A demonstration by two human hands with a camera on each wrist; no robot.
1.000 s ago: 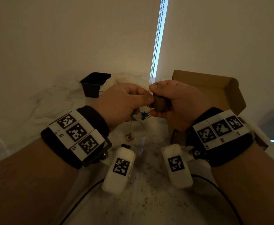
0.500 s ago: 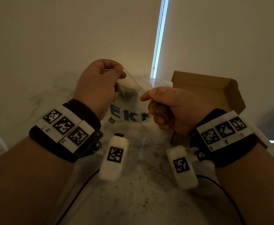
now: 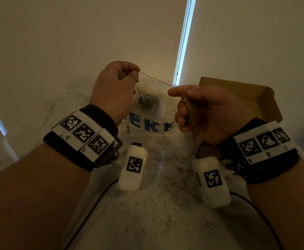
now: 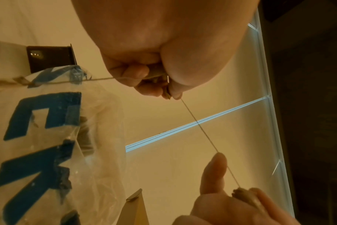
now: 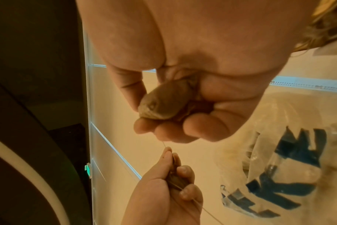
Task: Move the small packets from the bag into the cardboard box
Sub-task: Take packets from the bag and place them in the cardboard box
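Observation:
My right hand point(image 3: 181, 105) grips a small brown packet point(image 3: 190, 112), which the right wrist view shows bulging out of the curled fingers point(image 5: 167, 105). My left hand point(image 3: 129, 76) is raised up and to the left and pinches a small brown piece point(image 4: 164, 89), apparently another packet. A thin string point(image 3: 156, 80) runs taut between the two hands. Behind and below them the clear plastic bag point(image 3: 151, 112) with blue letters stands open on the counter. A second string with a tag point(image 3: 128, 131) dangles under my left hand. The open cardboard box point(image 3: 237, 94) stands to the right of my right hand.
A small black container point(image 4: 50, 59) sits behind the bag, hidden in the head view. The speckled marble counter point(image 3: 156, 213) runs toward me. A wall and a blind chain point(image 3: 181, 42) close off the back. White marker pods point(image 3: 133, 168) hang under both wrists.
The hands were together over the bag a second ago. My left hand has since lifted up and left, drawing the string taut, while the right hand stayed near the box.

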